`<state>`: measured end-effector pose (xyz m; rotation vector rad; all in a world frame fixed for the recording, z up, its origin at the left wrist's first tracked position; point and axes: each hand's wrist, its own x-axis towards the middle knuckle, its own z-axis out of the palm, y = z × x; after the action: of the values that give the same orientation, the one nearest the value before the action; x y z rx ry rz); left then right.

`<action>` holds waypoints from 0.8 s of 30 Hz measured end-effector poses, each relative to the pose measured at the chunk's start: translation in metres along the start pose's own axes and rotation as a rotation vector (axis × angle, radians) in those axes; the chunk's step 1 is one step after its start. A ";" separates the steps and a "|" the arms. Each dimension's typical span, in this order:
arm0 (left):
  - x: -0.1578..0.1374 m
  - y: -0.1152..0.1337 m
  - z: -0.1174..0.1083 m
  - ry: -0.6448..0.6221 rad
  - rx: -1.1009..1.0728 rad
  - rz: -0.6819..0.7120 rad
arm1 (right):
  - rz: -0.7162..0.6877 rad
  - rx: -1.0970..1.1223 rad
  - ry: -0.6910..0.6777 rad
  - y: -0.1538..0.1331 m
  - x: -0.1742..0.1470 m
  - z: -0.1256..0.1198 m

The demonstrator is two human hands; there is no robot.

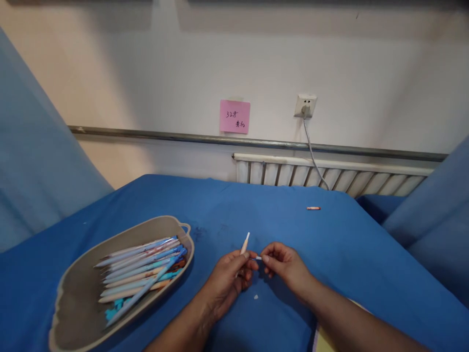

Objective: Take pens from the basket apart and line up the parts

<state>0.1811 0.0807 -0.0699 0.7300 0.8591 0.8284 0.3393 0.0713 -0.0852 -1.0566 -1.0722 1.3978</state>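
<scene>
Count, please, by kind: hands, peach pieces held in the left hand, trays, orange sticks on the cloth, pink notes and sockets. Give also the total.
Hands: 2, left hand and right hand
Peach piece: 1
Tray: 1
Orange stick: 1
Pink note: 1
Socket: 1
Total: 7

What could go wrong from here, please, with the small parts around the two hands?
The thin whitish piece pinched by the right hand offers little to grip, so it might slip, while the left hand also holds a peach-coloured pen part.

The small white bit lies loose between the forearms and could be brushed away.

The small orange-brown piece lies near the far side of the blue cloth; if nudged, it might fall off.
</scene>
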 end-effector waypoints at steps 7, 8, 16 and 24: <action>0.000 0.003 -0.004 -0.041 -0.088 -0.008 | -0.014 0.021 -0.028 0.001 0.000 -0.004; 0.000 0.003 -0.004 -0.044 -0.083 -0.005 | -0.013 0.022 -0.025 0.001 0.000 -0.004; -0.004 0.004 0.004 -0.112 0.046 -0.015 | 0.023 0.014 -0.104 -0.005 -0.004 0.000; -0.002 -0.001 0.006 -0.131 0.145 0.035 | 0.054 -0.051 -0.097 -0.002 -0.004 0.004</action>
<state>0.1854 0.0776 -0.0671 0.9191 0.7959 0.7461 0.3363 0.0667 -0.0825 -1.0711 -1.1626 1.4842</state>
